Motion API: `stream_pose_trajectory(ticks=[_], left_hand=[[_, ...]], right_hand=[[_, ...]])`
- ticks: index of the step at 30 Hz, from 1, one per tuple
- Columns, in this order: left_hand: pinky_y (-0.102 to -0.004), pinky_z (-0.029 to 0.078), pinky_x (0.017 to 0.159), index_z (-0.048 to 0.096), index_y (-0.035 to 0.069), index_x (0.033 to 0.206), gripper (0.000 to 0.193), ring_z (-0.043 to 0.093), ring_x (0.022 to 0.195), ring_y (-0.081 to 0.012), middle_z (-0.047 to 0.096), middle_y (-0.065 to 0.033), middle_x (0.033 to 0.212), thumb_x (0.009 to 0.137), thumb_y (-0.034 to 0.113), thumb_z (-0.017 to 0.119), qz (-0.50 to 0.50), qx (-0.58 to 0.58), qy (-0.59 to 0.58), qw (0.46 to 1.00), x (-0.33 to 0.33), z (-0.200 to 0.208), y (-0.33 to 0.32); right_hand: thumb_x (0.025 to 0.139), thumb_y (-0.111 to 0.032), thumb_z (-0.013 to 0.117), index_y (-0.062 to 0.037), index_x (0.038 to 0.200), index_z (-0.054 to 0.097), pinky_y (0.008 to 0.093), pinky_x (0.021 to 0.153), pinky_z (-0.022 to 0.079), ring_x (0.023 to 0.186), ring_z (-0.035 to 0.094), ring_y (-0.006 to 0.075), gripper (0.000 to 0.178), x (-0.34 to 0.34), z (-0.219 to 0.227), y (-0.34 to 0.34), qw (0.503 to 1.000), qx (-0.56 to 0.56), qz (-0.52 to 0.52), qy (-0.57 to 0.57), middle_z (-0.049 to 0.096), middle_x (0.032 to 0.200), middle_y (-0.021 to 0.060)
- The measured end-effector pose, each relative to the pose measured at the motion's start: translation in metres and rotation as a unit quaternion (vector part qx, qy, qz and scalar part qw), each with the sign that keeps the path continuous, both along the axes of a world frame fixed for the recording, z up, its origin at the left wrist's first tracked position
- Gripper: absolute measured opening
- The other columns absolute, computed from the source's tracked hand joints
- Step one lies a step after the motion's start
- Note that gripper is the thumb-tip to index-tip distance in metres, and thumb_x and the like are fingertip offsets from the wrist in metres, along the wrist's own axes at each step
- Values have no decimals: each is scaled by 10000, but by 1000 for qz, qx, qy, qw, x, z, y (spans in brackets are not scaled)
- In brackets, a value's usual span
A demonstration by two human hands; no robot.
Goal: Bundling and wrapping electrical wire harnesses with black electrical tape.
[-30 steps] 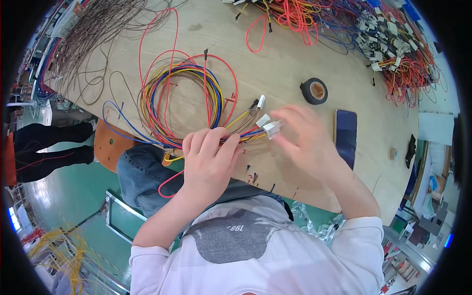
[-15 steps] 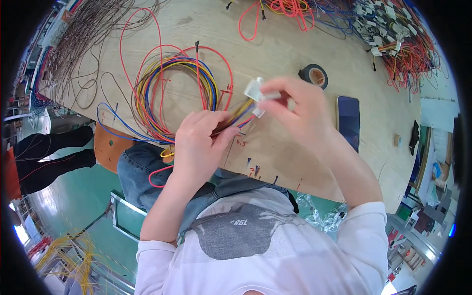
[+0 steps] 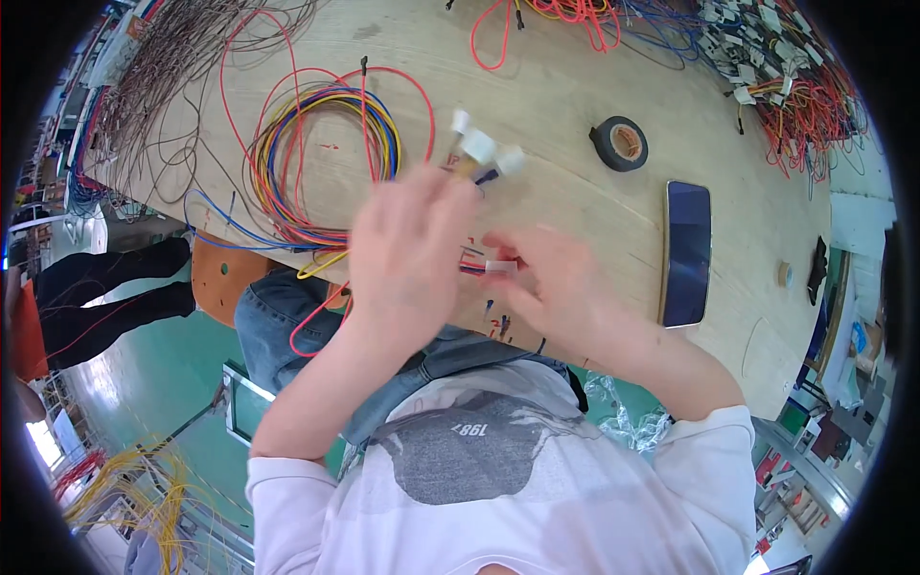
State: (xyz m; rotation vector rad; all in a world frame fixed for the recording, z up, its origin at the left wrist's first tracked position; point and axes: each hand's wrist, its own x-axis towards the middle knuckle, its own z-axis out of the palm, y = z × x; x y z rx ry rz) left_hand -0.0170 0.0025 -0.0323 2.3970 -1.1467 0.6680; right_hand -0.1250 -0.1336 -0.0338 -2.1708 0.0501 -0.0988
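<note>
A coil of red, yellow, blue and brown wires (image 3: 261,177) lies on the wooden table at the left. My left hand (image 3: 407,259), smeared by motion, is closed round the wire bundle that runs out of this coil. Past its fingertips several white connectors (image 3: 479,146) stick up and away from me, blurred too. Close on the right, my right hand (image 3: 551,283) pinches another white connector (image 3: 500,267) between thumb and fingers. Red and dark wires lead from that connector toward my left hand. My left hand hides the middle of the bundle.
Right of my hands lie a black tape roll (image 3: 606,146) and a phone (image 3: 687,254). Connector-ended wires (image 3: 757,57) heap at the far right, loose brown wires (image 3: 163,67) at the far left. An orange stool (image 3: 216,278) stands by the table edge, near another person's dark-clothed legs (image 3: 115,273).
My right hand has left the upper connectors and come nearer to me, onto a separate connector. My left hand has moved slightly right, and the upper connectors have swung away and left.
</note>
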Motion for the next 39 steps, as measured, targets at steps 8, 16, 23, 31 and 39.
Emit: stream_pose_trajectory(ticks=[8,16,23,31,39], left_hand=[[-359,403,750,538,55,871,136,547,842,-252,558,-69,927,741,31,571,-143,83,212,963,21,-5,24],[-326,364,772,553,86,879,208,525,844,-179,518,-38,918,673,116,567,-173,93,148,969,0,-4,13],[-305,432,704,522,-12,1061,386,483,867,-186,452,-75,1009,716,152,577,-262,139,187,937,-28,-19,0],[-323,436,690,525,1,1052,376,494,875,-216,466,-90,1006,719,150,616,-273,152,248,917,-26,-4,-4],[-345,444,712,567,30,1012,426,528,833,-284,532,-129,966,633,114,743,-207,-134,499,831,-18,26,-20]], right_hand=[[757,-111,623,3,820,601,301,590,432,642,548,157,131,-2,32,-18,957,156,-23,245,591,681,72],[722,-84,625,10,805,589,318,580,404,646,537,209,130,25,25,-45,972,-63,-22,227,557,740,114],[701,-145,691,-23,837,575,357,715,427,827,527,264,217,16,22,-57,976,-40,-141,162,512,883,97],[663,-124,714,-40,859,601,369,812,396,941,474,296,242,5,-13,-94,913,-334,-232,-42,499,1065,112],[627,-108,729,-38,886,614,347,770,381,905,448,256,292,-33,32,-45,995,-21,-98,-31,514,1013,92]])
